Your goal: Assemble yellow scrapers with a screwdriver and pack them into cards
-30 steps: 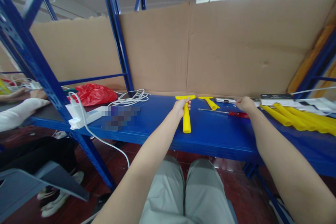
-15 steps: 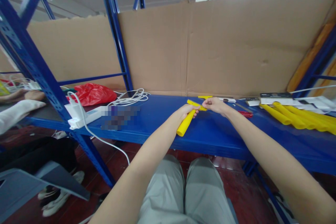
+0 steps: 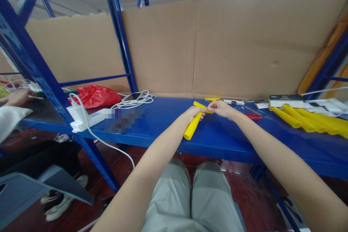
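Note:
My left hand [image 3: 195,112] is closed around a yellow T-shaped piece [image 3: 191,128] with a tapered tube for a handle. The wide end of the tube points toward me, above the front part of the blue table. My right hand [image 3: 219,108] pinches at the right end of the crosspiece; whether a smaller part sits between those fingertips is hidden. Just behind my hands lies another flat yellow piece [image 3: 212,99]. To the right of my right hand is a red-handled tool [image 3: 253,117].
Several yellow tubes [image 3: 307,119] lie at the right, before a black-and-white box [image 3: 286,98]. At the left are a white power strip [image 3: 91,119], coiled white cables [image 3: 141,98] and a red plastic bag [image 3: 98,95]. Cardboard [image 3: 231,47] walls the back. A co-worker's hand [image 3: 19,97] shows far left.
My hands keep nearly the same place and grip on the yellow piece; my right fingers have shifted slightly left along the crosspiece. The co-worker's arm at far left has moved.

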Demonstrator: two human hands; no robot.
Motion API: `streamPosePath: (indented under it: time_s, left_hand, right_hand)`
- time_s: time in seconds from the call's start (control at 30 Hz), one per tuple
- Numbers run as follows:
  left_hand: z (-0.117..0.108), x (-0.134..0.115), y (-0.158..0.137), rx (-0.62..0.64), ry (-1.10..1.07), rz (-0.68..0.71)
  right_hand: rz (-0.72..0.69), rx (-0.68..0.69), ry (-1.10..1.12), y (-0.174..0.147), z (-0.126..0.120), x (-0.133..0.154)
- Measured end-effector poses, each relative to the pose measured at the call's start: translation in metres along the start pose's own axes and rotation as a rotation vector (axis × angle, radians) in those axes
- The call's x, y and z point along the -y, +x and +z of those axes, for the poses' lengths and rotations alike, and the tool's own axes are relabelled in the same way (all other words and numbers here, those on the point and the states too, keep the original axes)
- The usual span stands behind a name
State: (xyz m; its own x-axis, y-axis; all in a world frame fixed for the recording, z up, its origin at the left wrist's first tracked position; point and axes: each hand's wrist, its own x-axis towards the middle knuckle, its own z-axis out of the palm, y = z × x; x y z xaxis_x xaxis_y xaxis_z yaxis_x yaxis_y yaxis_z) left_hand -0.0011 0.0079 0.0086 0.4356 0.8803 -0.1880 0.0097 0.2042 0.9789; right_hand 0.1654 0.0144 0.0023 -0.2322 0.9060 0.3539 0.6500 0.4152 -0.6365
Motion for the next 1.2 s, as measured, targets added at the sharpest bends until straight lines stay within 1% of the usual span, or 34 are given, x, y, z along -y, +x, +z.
streamPosePath:
  time_s: [0.1,0.23,0.4,0.57,0.67,0.8,1.07,1.2]
  left_hand:
    - [0.002,-0.001,-0.004,-0.02,0.02,0.031]
    - [0.002,-0.001,-0.004,-0.043,0.048,0.022]
    - [0.0,0.0,0.0,-0.048,0.048,0.022]
    - [0.0,0.0,-0.001,-0.029,0.04,0.032]
    - [0.002,-0.002,-0.004,-0.046,0.055,0.015]
    - [0.003,-0.005,-0.007,-0.032,0.045,0.024]
    - [0.004,-0.005,-0.007,-0.039,0.045,0.036]
    - [0.004,-0.006,-0.01,-0.029,0.004,0.049]
  right_hand:
    - [0.034,-0.026,-0.035,0.0,0.002,0.002]
    - [0.048,-0.041,-0.062,0.0,0.004,0.006]
    - [0.061,-0.057,-0.13,-0.002,0.004,0.012]
    - [0.047,-0.062,-0.157,-0.001,0.003,0.01]
    - [0.015,-0.061,-0.135,0.0,0.003,0.006]
    - [-0.003,-0.079,-0.073,0.002,0.005,0.002]
    - [0.058,-0.097,0.038,0.004,0.008,-0.007]
    - [0.118,-0.195,0.09,0.002,0.005,-0.006]
